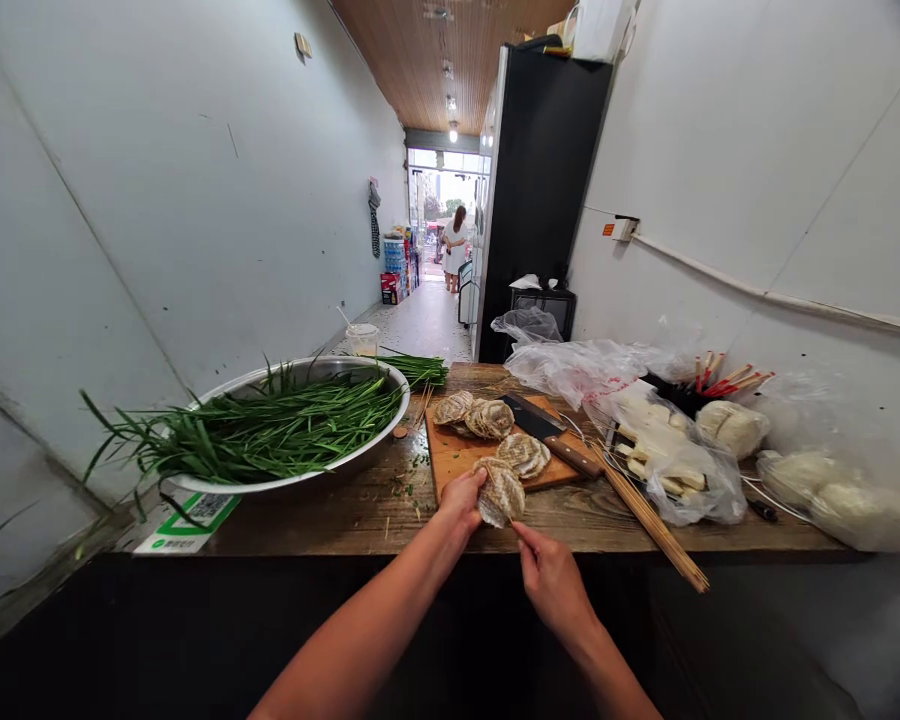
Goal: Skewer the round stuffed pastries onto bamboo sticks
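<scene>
My left hand (462, 500) grips a round, flat, wrinkled brown-and-white food slice (502, 494) at its left edge, just in front of the wooden cutting board (447, 458). Fingers pinched together, my right hand (551, 572) holds a thin bamboo skewer (515, 524) at the slice's lower edge. How far the skewer runs into the slice is hidden. Similar round slices (487, 418) lie in piles on the board, and another pile (523, 455) sits nearer me. A cleaver (541, 424) with a wooden handle rests across the board's right side.
A metal basin (337, 468) of long green chives (285, 425) stands at left, above a QR-code card (187, 522). Bamboo skewers (660, 530) overhang the table's front edge. Plastic-bagged pale food (664, 450) lies at right. A person (454, 245) stands near the far doorway.
</scene>
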Demonstrator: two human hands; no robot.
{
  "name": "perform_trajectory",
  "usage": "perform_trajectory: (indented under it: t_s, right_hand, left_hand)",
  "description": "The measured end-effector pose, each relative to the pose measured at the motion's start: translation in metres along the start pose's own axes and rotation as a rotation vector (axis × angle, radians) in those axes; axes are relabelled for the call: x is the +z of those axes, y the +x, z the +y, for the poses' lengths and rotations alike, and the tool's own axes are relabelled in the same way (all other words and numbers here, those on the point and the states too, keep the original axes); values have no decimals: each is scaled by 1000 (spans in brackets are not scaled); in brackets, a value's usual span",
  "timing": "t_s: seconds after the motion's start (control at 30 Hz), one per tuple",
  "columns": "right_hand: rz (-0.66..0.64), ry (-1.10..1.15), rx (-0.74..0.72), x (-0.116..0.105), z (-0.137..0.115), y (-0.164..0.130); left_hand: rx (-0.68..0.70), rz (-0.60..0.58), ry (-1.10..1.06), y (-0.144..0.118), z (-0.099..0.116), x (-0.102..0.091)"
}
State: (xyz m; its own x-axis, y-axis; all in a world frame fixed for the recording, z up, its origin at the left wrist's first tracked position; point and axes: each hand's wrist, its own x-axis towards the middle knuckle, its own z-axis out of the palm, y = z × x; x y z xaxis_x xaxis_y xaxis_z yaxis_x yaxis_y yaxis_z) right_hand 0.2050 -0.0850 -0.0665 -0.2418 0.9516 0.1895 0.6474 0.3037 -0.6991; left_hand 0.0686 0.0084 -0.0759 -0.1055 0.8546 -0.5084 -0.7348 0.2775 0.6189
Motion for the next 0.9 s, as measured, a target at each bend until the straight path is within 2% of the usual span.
perform_trajectory:
  t_s: [0.2, 0.63, 0.73, 0.8, 0.9]
  right_hand:
    - [-5, 105, 7, -1, 4, -1]
    - [17, 161, 22, -2, 11, 1]
    - [1, 71, 8, -3, 10, -2]
    - [2, -101, 33, -6, 8, -4]
    - [103, -363, 46, -12, 2, 1]
  left_hand:
    - [-5, 1, 0, -2, -2, -1]
    - [-17, -19, -23, 2, -6, -1]
    - [-14, -20, -25, -1, -6, 1]
    - [2, -24, -31, -4, -4, 4]
    - [37, -40, -48, -8, 0, 7]
